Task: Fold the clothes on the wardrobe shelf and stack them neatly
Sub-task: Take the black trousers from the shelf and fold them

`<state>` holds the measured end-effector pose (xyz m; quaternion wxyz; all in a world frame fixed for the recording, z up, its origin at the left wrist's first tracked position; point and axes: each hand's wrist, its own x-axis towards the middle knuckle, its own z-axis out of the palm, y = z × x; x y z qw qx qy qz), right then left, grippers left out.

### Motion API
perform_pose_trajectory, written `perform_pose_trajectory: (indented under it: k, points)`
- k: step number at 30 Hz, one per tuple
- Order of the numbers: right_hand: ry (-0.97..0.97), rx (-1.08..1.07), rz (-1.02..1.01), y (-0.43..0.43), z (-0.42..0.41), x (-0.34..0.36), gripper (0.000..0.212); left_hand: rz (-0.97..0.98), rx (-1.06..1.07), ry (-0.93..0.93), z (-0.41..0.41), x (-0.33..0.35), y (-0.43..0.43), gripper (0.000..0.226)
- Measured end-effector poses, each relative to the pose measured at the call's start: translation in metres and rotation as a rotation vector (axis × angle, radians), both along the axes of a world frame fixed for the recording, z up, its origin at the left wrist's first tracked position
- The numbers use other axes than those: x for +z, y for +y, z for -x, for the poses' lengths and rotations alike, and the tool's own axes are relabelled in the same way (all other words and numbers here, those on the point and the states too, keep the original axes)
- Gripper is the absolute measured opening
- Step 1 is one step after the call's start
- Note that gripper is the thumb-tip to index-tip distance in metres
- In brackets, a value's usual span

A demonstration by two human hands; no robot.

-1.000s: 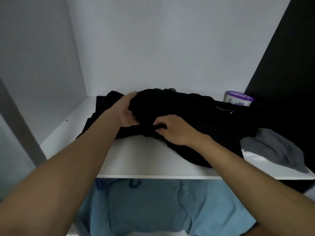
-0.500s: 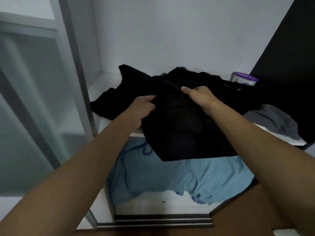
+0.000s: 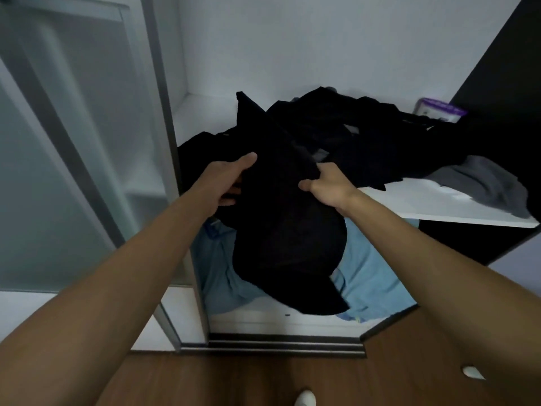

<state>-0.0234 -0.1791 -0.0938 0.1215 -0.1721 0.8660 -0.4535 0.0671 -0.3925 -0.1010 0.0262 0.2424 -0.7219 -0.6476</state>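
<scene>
Two bare hands hold up a soft, matte black garment (image 3: pixel 281 230) in front of an open white wardrobe: the left hand (image 3: pixel 225 183) grips its left edge with fingers curled into the cloth, the right hand (image 3: pixel 328 186) pinches a bunched fold at its top, and the limp fabric hangs down in a rounded drape past the shelf edge. Behind it, a rumpled heap of more black clothes (image 3: pixel 351 133) lies on the smooth white shelf (image 3: pixel 424 203), with a crumpled grey garment (image 3: pixel 486 183) at the shelf's right end and a small purple-lidded container (image 3: pixel 439 111) at the back. Wrinkled light blue fabric (image 3: pixel 371 276) lies on the level below, beside a frosted sliding door (image 3: pixel 73 142) with a metal frame.
</scene>
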Motion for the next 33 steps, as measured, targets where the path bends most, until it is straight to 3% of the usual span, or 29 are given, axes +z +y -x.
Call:
perform_pose_trajectory:
  k: [3, 5, 8, 10, 12, 14, 16, 18, 20, 23, 26, 28, 31, 33]
  points:
    - [0.195, 0.084, -0.207, 0.009, -0.023, -0.013, 0.004, -0.14, 0.002, -0.044, 0.003, 0.004, 0.008, 0.08]
    - [0.284, 0.155, -0.239, 0.016, -0.038, -0.024, 0.012, -0.184, 0.021, -0.064, 0.008, 0.004, 0.02, 0.105]
    - [0.367, 0.239, -0.153, 0.021, -0.06, -0.029, 0.018, -0.256, 0.197, -0.078, 0.012, -0.004, 0.042, 0.146]
    - [0.366, 0.248, -0.048, 0.024, -0.07, -0.028, 0.026, -0.302, 0.375, -0.061, 0.007, -0.015, 0.05, 0.154]
    - [0.359, 0.279, 0.028, 0.032, -0.077, -0.029, 0.021, -0.46, 0.485, -0.042, -0.001, -0.03, 0.051, 0.158]
    - [0.35, 0.378, 0.022, 0.047, -0.085, -0.032, 0.016, -0.69, 0.422, -0.042, -0.011, -0.04, 0.05, 0.143]
    - [0.352, 0.492, -0.033, 0.062, -0.096, -0.039, 0.016, -0.787, 0.243, -0.05, -0.026, -0.043, 0.059, 0.109]
    - [0.357, 0.566, -0.078, 0.076, -0.107, -0.046, 0.014, -0.673, 0.156, -0.07, -0.039, -0.042, 0.075, 0.07]
    - [0.269, 0.62, -0.129, 0.094, -0.114, -0.048, 0.009, -0.519, 0.211, -0.077, -0.052, -0.042, 0.094, 0.049]
    - [0.034, 0.611, -0.139, 0.131, -0.121, -0.044, 0.02, -0.373, 0.313, 0.023, -0.071, -0.043, 0.12, 0.042]
    - [-0.016, 0.209, 0.032, 0.16, -0.122, -0.043, 0.054, -0.314, 0.276, 0.137, -0.096, -0.045, 0.146, 0.037]
    - [-0.171, 0.003, 0.089, 0.173, -0.121, -0.041, 0.067, -0.277, 0.192, 0.193, -0.115, -0.044, 0.165, 0.034]
    - [-0.462, -0.051, 0.227, 0.182, -0.13, -0.044, 0.087, -0.184, 0.055, 0.203, -0.143, -0.045, 0.187, 0.038]
    - [-0.642, -0.021, 0.46, 0.184, -0.137, -0.05, 0.092, -0.128, -0.047, 0.174, -0.159, -0.045, 0.198, 0.037]
